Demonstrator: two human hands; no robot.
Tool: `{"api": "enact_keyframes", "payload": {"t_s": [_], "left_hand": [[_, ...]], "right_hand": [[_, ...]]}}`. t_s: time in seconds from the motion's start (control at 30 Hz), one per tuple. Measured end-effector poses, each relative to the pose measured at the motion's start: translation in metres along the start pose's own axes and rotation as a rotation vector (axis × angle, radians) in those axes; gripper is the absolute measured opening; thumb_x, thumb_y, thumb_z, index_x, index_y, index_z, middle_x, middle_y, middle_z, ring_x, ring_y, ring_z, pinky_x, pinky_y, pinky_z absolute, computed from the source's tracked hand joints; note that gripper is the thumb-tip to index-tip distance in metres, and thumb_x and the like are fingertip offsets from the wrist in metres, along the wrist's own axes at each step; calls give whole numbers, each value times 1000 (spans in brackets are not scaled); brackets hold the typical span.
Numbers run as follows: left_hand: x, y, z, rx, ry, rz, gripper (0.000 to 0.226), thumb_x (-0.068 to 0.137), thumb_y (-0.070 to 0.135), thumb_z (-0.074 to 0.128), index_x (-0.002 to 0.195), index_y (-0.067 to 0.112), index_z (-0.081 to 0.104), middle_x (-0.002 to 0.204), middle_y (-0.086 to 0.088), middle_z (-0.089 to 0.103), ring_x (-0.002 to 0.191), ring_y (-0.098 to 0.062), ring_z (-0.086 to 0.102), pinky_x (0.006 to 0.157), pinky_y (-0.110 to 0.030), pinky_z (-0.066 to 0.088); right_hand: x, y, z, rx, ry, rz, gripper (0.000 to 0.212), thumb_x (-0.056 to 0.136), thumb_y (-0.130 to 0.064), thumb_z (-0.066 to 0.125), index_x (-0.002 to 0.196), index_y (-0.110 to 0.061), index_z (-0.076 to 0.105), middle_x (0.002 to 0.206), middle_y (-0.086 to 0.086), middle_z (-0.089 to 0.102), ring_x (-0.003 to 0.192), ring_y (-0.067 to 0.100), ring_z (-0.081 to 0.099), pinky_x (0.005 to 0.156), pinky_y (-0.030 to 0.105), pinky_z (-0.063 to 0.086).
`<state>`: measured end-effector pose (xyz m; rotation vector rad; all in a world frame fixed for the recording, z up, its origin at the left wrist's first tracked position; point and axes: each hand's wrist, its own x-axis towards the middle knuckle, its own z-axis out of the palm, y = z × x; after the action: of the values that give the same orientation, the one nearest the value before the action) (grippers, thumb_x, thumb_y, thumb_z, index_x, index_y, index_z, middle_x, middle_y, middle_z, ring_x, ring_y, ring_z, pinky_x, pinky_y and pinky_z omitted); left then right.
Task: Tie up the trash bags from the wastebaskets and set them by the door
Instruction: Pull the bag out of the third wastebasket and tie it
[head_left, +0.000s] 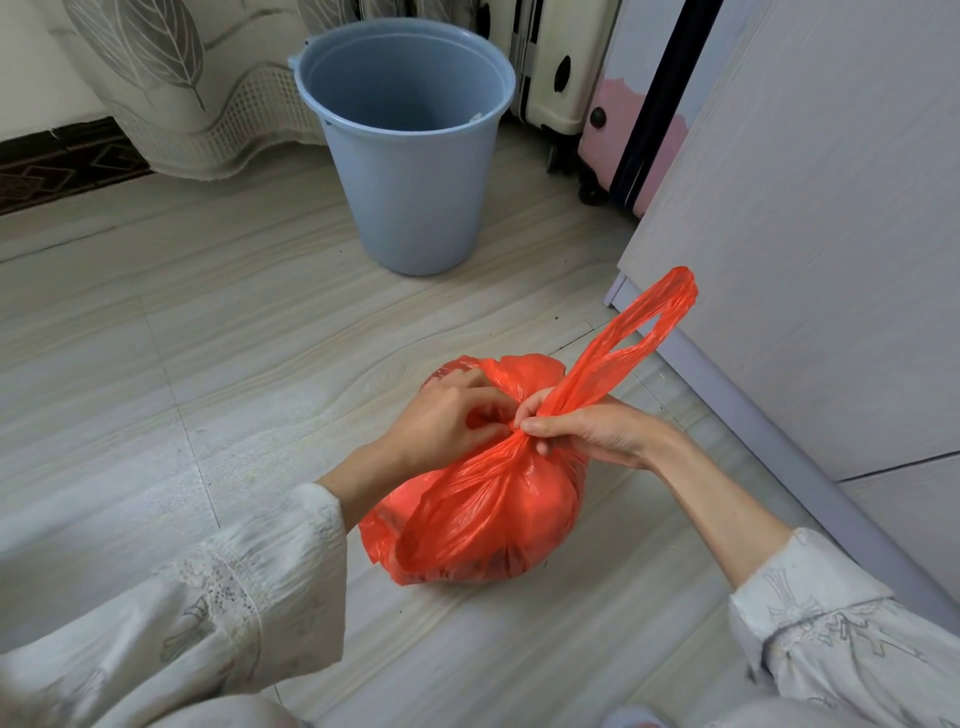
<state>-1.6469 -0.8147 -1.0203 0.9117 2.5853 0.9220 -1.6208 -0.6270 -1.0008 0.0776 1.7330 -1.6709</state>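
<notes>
Low and centre-right in the frame, on the pale wood-look floor (208, 322): a red trash bag (498, 519), full and rounded, gathered to a tight neck near its top. Right hand (592, 428) closed around that neck from the right of the frame, thumb and fingers pinched on the twisted plastic where one handle loop (639, 332) rises free toward the upper right. Left hand (452, 415) curled in from the left, fingertips working at the same gather — pinching plastic, though exactly which strand cannot be told from here. Both hands touching the bag and nearly touching each other at the knot point. Above, in the upper middle of the frame, an empty blue wastebasket (415, 171), well apart from the bag; pale cabinet panel (810, 234) along the right edge, suitcases (587, 83) behind the basket at upper right, a curtain (171, 83) at upper left. Handling, judged from the look of it: thin, soft film, slippery and quick to stretch or tear if yanked; contents seemingly light to moderate, enough to hold the bag steady on the floor. Best held at the twisted neck or the handle loops — never the taut belly, where fingers would likely slide or puncture. Knot seemingly mid-tie, not yet cinched; carry to the door not yet begun.
</notes>
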Motion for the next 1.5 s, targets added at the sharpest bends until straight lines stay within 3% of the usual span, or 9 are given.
{"api": "enact_keyframes", "payload": {"t_s": [0.27,0.4,0.57,0.73,0.83,1.0,1.23,1.37,1.5], "left_hand": [[0,-1,3,30,14,-64,37,68,48,39,82,25,64,78,17,50,83,-9,44,82,-34,43],[-3,-7,5,-100,26,-144,36,65,48,42,79,22,63,83,14,54,89,-13,49,85,-28,39],[-2,-7,4,-305,23,-261,8,79,17,60,76,12,65,77,10,58,75,-5,51,74,-19,37],[-5,-7,6,-315,57,-239,9,80,12,62,84,21,63,77,13,56,67,3,51,68,-15,38],[-6,-6,7,-175,55,-145,18,79,17,63,96,25,62,82,7,52,70,-1,48,67,-18,40],[-4,-3,4,-97,25,-117,17,84,31,60,98,24,66,90,9,52,79,-9,53,73,-27,47],[2,-3,3,-395,-12,-289,12,86,24,59,76,18,64,81,5,54,73,-8,50,76,-27,39],[2,-1,3,-522,-4,-355,13,86,20,59,84,9,67,80,5,56,73,-9,50,76,-26,39],[5,6,2,-491,17,-296,10,87,18,57,81,13,63,77,8,53,69,-6,47,70,-20,37]], "right_hand": [[-1,-1,6,-46,60,-52,11,85,1,58,78,-8,57,53,-10,60,52,5,53,60,13,44],[-2,-3,9,-238,143,-88,12,80,-3,66,76,-13,62,66,-6,61,58,9,55,61,16,46],[2,0,11,-366,183,-109,18,76,-11,71,74,-27,64,69,-14,62,70,4,57,74,21,44],[1,-1,10,-302,196,-107,19,78,-2,66,75,-19,61,72,0,59,67,10,56,69,21,46],[0,-1,10,-186,208,-113,19,79,4,63,75,-14,60,61,2,58,54,6,55,58,12,46],[-1,3,11,-58,170,-107,17,80,5,62,76,-12,60,55,-2,60,53,7,56,58,12,47],[8,4,11,-535,325,-242,15,72,-13,66,71,-22,55,73,-13,55,71,-2,53,70,19,41],[11,7,21,-581,429,-378,16,73,-13,57,74,-16,41,63,-9,42,59,4,41,58,23,34],[4,7,23,-544,505,-305,24,84,-12,55,70,-22,38,63,-12,40,57,-1,39,56,17,34]]}}
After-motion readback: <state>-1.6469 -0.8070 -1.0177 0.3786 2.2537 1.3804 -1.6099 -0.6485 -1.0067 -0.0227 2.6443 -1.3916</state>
